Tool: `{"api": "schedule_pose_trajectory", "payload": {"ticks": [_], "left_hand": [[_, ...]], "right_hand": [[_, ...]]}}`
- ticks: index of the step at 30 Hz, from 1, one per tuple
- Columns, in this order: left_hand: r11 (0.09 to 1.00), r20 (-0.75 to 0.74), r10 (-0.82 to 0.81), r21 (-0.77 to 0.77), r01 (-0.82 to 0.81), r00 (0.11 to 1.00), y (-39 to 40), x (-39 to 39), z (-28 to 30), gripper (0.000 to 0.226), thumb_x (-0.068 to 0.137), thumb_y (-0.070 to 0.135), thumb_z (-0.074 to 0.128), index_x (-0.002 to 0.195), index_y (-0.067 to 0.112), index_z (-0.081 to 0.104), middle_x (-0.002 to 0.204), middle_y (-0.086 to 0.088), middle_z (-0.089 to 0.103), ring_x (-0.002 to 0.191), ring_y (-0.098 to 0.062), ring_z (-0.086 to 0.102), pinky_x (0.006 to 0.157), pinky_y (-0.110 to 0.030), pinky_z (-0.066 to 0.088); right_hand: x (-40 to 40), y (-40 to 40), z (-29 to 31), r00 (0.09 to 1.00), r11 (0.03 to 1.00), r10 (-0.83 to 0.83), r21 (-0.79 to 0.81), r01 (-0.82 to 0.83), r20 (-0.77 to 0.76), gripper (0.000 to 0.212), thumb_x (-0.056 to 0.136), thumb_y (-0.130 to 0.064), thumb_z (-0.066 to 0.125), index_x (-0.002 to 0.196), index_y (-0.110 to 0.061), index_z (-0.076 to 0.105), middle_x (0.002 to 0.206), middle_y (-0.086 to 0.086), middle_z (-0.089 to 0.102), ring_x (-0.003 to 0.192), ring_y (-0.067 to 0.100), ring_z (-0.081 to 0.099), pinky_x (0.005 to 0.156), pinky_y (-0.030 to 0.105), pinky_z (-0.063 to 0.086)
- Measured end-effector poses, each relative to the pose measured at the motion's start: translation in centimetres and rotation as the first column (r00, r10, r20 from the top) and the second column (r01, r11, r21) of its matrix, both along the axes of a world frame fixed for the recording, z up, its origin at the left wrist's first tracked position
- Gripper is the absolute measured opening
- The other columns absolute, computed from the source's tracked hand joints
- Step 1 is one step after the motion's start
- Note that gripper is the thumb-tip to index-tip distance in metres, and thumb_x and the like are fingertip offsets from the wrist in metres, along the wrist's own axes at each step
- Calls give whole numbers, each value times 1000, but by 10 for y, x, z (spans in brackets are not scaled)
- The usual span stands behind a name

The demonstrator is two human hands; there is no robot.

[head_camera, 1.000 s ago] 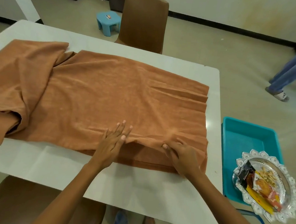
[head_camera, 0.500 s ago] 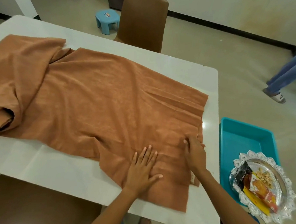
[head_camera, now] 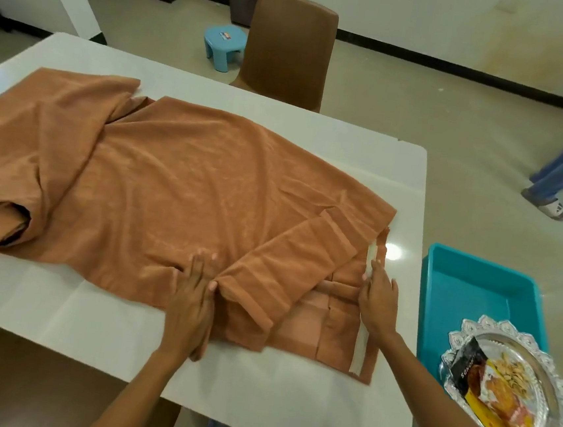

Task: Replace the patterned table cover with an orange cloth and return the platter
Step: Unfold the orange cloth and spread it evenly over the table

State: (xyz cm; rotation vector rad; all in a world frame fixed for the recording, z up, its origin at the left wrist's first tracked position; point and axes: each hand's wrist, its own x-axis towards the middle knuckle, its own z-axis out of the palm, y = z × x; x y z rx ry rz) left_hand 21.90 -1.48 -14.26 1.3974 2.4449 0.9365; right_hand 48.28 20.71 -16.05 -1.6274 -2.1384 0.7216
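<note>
Orange cloth (head_camera: pixel 180 183) spread rumpled over white table (head_camera: pixel 290 396); left hand (head_camera: pixel 192 304) and right hand (head_camera: pixel 378 298) flat on it (platter (head_camera: pixel 510 393) off right).

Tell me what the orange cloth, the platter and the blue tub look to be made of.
Orange cloth: soft terry-like fabric, matte, with a nubby pile and woven end bands. Platter: shiny silver scalloped embossed rim, probably metal or metallised plastic. Blue tub: smooth, slightly glossy moulded plastic, by its look.

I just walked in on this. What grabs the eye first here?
A big rumpled orange terry cloth sprawls across the white table, with the left hand and right hand flat on its folded near corner. Right of the table, an ornate silver platter of snack packets rests on a teal plastic tray.
</note>
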Motion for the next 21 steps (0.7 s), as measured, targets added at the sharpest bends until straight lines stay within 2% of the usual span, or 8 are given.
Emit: {"api": "schedule_pose_trajectory", "payload": {"ticks": [3,7,9,12,14,16,19,21], "left_hand": [[986,82,168,-7,-168,982,0,-22,4,57,99,49,14,149,23,22,157,2,18,146,-8,6,118,-33,-1],[927,84,370,-100,-362,925,20,-31,21,55,101,45,20,150,20,20,158,-5,15,146,-17,4,118,-40,-2],[950,-26,304,-71,-305,952,48,-21,37,59,98,45,23,148,15,27,156,-9,22,146,-22,11,117,-42,2],[991,-149,70,-102,-86,986,102,-2,46,65,94,53,23,149,17,27,157,-7,19,146,-22,12,116,-40,4],[992,-133,-27,-127,10,991,134,8,44,68,94,58,18,150,20,19,158,-3,7,146,-19,4,116,-39,1],[985,-117,-94,-152,76,989,157,15,35,68,94,58,13,150,20,11,157,-1,2,145,-17,-3,116,-39,-1],[982,-101,-124,-156,107,987,184,15,26,65,94,58,8,148,22,5,157,2,-2,145,-14,-6,117,-39,-3],[983,-40,-124,-138,117,991,198,13,25,69,92,61,3,149,23,4,157,5,-5,145,-10,-9,117,-37,-5]], "right_hand": [[-17,26,1,1000,999,-3,49,3,4,51,96,-27,28,144,-10,29,150,13,34,139,27,30,119,45,11],[-44,53,4,999,995,-26,101,24,20,54,99,-15,35,149,-11,16,156,11,18,144,24,16,118,43,5],[-52,66,5,998,994,-39,99,34,42,60,97,-14,40,150,-12,11,158,10,11,146,24,8,117,43,0],[-63,97,6,995,995,2,104,-13,103,70,93,-23,53,149,-10,14,155,13,18,144,30,15,116,50,3],[-73,117,7,990,986,76,141,-93,120,68,89,-26,60,146,-13,25,143,13,41,134,31,34,116,50,10],[-82,132,15,989,984,100,140,-114,106,59,85,-20,65,138,-16,40,113,9,62,111,29,55,113,48,21],[-99,134,39,995,964,75,251,-88,60,27,90,-15,56,115,-9,62,90,10,69,95,30,63,113,43,21],[-111,113,55,979,900,202,396,-181,-11,31,95,-26,46,99,-3,66,89,13,70,94,28,62,106,37,33]]}}
